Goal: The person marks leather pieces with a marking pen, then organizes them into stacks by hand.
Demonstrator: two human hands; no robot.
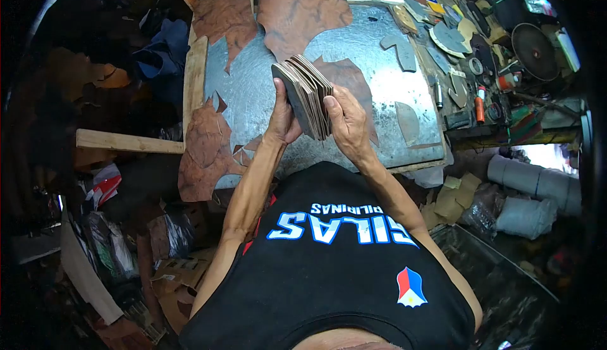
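A thick stack of cut leather pieces (308, 100) is held up over the metal-topped table. Its outer face on the left is dark, and the layered edges look brown and pale. My left hand (284, 121) grips the stack's left side, with the thumb along the dark face. On the opposite side my right hand (349, 119) is closed round the stack, its thumb near the edges. The pieces fan slightly apart toward the top. Behind the stack, a brown leather sheet (351, 78) lies on the table, partly hidden.
Brown leather hides (303, 8) and ragged scraps (207, 144) lie on the metal sheet (392, 27). Grey templates (398, 53) rest toward the right. Tools, a tape roll (475, 66) and an orange-handled tool (480, 110) crowd the right side. A wooden bar (129, 141) juts out left.
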